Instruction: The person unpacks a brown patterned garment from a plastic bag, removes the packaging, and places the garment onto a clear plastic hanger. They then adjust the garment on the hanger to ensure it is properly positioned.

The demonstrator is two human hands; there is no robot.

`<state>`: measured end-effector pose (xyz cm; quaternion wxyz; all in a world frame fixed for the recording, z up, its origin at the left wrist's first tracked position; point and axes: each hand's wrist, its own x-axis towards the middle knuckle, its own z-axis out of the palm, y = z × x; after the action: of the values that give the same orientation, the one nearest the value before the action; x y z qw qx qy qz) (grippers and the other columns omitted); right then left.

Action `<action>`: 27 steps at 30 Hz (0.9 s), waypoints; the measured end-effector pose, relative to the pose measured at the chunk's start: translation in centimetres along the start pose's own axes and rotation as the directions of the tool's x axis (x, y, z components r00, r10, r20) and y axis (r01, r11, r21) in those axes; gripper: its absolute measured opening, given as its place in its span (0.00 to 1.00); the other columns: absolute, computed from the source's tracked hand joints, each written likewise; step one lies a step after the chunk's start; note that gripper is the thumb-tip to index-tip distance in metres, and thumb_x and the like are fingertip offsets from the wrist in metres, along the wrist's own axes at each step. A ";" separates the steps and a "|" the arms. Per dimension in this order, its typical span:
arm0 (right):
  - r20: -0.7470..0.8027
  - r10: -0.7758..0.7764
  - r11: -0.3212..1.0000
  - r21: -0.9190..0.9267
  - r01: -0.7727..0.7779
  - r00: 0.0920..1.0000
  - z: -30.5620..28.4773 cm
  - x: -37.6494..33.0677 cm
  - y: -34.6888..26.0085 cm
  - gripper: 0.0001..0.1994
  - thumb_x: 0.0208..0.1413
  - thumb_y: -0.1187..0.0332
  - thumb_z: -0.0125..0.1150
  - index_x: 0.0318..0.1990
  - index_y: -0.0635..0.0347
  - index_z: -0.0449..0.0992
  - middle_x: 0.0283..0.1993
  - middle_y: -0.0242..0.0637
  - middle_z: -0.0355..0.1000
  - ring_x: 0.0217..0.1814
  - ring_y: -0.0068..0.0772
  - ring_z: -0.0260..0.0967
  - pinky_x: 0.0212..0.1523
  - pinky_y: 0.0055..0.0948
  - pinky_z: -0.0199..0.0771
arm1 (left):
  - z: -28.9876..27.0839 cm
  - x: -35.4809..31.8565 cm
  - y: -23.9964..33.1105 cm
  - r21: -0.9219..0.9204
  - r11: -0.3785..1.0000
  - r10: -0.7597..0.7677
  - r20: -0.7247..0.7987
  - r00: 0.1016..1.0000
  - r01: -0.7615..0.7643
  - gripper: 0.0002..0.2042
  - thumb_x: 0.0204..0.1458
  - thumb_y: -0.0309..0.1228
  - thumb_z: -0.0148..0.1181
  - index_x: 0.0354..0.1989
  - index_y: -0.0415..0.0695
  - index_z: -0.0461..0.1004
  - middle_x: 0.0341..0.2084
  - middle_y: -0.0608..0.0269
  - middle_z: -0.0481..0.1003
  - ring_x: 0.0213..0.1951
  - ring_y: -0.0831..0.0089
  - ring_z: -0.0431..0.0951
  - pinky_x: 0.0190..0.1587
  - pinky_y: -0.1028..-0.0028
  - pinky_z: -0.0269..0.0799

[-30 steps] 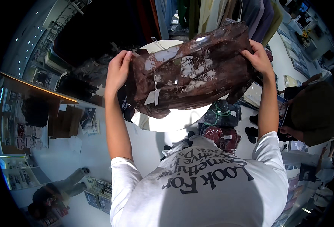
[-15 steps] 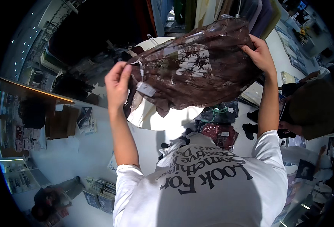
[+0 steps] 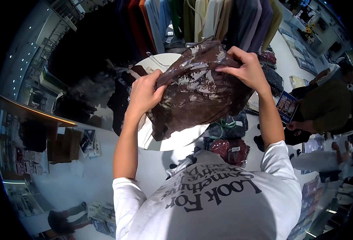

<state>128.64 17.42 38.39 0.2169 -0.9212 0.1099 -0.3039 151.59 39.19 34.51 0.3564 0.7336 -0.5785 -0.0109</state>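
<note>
A dark brown, thin garment with a pale print (image 3: 202, 94) hangs bunched between my two hands, its lower part in loose folds. My left hand (image 3: 145, 90) is closed on its left edge, thumb against the cloth. On the opposite upper edge, my right hand (image 3: 245, 69) pinches the fabric between thumb and fingers. Both hands are raised above a round white table (image 3: 180, 140), which the garment partly covers. A clear hanger (image 3: 157, 60) and some dark clothing lie at the table's far left. The garment's exact kind cannot be made out.
A rack of coloured clothes (image 3: 208, 20) stands beyond the table. Plastic-wrapped folded garments (image 3: 228, 150) are stacked on the floor at right. A cardboard box (image 3: 64, 146) sits at left. Another person (image 3: 324, 106) is at the right, holding a printed sheet (image 3: 286, 106).
My hands have come closer together and the garment, stretched wide before, is now gathered and creased. My left hand has moved right, my right hand left. The white tag no longer shows.
</note>
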 end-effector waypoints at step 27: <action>0.274 0.227 0.827 0.452 -0.333 0.935 -1.9 -4.4 6.5 0.13 0.56 0.70 0.64 0.46 0.68 0.75 0.36 0.29 0.76 0.40 0.16 0.68 0.43 0.20 0.69 | -5.5 -2.2 -1.8 -0.096 0.995 -0.062 -0.305 0.950 0.034 0.05 0.51 0.21 0.62 0.34 0.35 0.73 0.22 0.63 0.75 0.26 0.84 0.70 0.30 0.80 0.66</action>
<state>123.55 12.49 34.53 0.4966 -0.8356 0.1402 -0.1883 154.69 44.06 36.79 0.4743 0.7234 -0.4970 0.0688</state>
